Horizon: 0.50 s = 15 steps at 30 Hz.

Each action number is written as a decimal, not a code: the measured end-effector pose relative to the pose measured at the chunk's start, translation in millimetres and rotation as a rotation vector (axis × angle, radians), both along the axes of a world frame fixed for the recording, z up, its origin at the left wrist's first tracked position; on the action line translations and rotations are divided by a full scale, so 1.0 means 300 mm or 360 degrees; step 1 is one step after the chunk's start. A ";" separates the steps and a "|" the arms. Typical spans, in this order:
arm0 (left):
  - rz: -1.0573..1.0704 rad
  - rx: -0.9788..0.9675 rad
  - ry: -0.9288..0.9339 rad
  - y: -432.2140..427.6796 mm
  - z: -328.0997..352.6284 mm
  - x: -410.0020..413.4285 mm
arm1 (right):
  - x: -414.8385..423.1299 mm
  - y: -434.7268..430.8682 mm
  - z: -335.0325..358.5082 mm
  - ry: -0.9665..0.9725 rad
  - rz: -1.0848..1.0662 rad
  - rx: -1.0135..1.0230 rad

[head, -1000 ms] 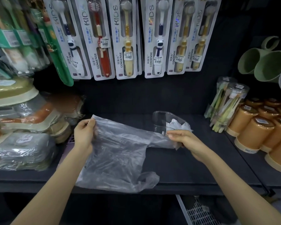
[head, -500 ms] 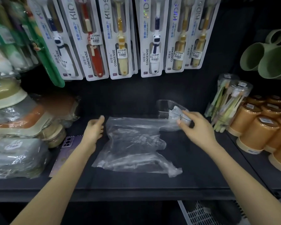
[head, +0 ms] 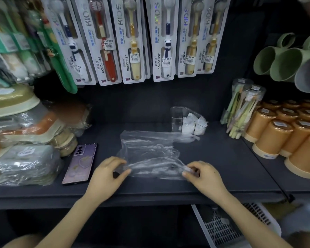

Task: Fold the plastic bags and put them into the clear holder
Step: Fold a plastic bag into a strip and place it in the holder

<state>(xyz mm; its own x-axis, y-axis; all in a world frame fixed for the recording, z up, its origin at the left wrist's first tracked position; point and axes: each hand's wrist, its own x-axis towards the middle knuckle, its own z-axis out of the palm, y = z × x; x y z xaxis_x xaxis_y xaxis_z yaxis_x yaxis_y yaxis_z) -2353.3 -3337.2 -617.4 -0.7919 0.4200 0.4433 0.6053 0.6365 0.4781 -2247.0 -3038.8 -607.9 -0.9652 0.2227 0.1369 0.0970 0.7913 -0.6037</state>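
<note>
The clear holder (head: 178, 119) stands at the far side of the dark shelf (head: 222, 167), right of centre, with folded white bags (head: 193, 124) packed into its right part. A clear plastic bag (head: 150, 149) lies flat and crinkled on the shelf, its far right corner reaching just beside the holder. The left hand (head: 107, 174) pinches the bag's near left edge, and the right hand (head: 204, 176) pinches its near right edge, both close to the shelf's front lip. A purple phone (head: 81, 163) lies just left of the bag. Orange cups (head: 268, 138) crowd the right side, wrapped packs (head: 23, 163) the left; bare shelf lies between bag and cups
</note>
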 end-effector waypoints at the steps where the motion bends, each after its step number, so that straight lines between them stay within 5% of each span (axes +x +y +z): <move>1: -0.0016 -0.0005 -0.0016 -0.005 -0.003 -0.005 | -0.001 0.003 -0.001 0.0021 -0.0022 -0.0050; 15: -0.0028 -0.0186 -0.0059 -0.047 -0.046 0.001 | 0.015 0.151 0.041 -0.0053 0.0020 -0.0714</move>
<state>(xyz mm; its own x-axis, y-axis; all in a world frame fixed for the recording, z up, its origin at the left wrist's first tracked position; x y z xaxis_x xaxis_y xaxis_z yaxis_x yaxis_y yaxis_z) -2353.0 -3351.5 -631.0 -0.7988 0.4812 0.3610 0.6002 0.6786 0.4235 -2242.3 -2993.7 -595.5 -0.9705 0.2410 -0.0019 0.1143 0.4534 -0.8839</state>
